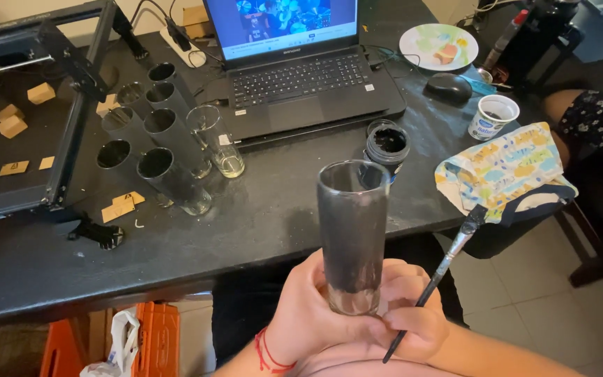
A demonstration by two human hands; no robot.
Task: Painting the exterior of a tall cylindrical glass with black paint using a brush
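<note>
L hand grips black-coated glass; R hand w/ paintbrush.

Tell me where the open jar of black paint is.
The paint jar stands on the black table, just in front of the laptop, behind the held glass.

Left hand grips a black-painted glass upright; right hand holds a brush beside it; more glasses stand by the laptop.

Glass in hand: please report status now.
Left hand grips the black-coated glass upright at its base. Right hand holds the brush, tip off the glass. Nothing in between.
</note>
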